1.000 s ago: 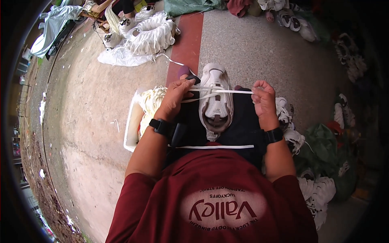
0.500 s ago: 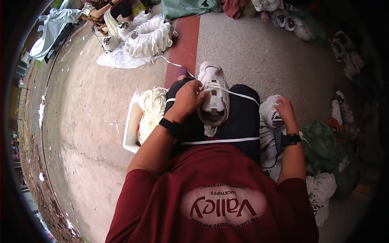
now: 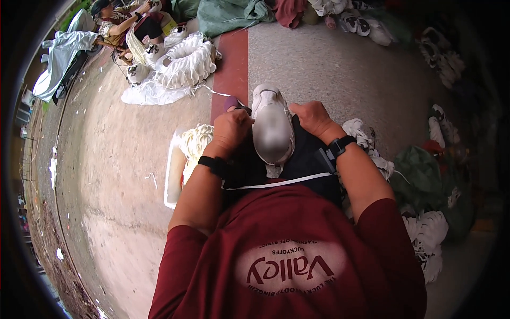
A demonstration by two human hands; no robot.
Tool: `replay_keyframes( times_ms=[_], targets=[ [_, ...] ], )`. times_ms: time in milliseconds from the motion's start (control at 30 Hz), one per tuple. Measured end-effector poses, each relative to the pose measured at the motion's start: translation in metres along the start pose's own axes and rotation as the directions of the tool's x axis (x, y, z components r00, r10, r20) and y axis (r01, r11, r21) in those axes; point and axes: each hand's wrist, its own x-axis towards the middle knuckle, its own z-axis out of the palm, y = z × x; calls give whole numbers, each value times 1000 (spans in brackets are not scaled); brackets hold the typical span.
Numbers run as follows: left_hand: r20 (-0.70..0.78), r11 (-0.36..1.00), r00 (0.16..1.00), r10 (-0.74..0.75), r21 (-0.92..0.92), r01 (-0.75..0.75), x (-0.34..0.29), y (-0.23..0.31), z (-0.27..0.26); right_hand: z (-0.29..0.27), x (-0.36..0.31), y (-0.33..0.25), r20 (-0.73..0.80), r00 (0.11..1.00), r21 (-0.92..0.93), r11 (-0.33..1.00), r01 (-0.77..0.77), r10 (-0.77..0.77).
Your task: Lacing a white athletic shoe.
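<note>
A white sneaker [image 3: 265, 98] lies between my thighs, toe end away from me, its middle smeared in the picture. On its left side my left hand [image 3: 232, 130] is closed, thumb and fingers pinched near the upper's edge. My right hand [image 3: 317, 118] is pinched at the opposite side, close to the shoe's upper. What sits between the fingertips of either hand is too small to make out, though laces are likely places of contact only by position. Across my lap runs a white cord [image 3: 281, 183].
A white box [image 3: 171, 178] of cream laces [image 3: 196, 142] stands by my left thigh. More white sneakers [image 3: 358, 130] lie at my right, near a green sack [image 3: 419, 170]. Ahead left, a ring of white shoes [image 3: 186, 61] rests on plastic; a person [image 3: 114, 26] sits beyond.
My right hand has left the sneakers at my right and come to the right side of the shoe on my lap. My left hand has shifted slightly left and down.
</note>
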Motion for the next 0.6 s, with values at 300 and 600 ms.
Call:
replay_keyframes(
  times_ms=[300,600],
  targets=[
    [165,896,982,-96,-416,157,-33,-67,-28,-34,-71,19,75,994,90,992,-91,84],
    [148,808,901,-408,-402,432,-101,-120,-110,-107,-136,49,-112,905,16,911,-412,411]
  ],
)
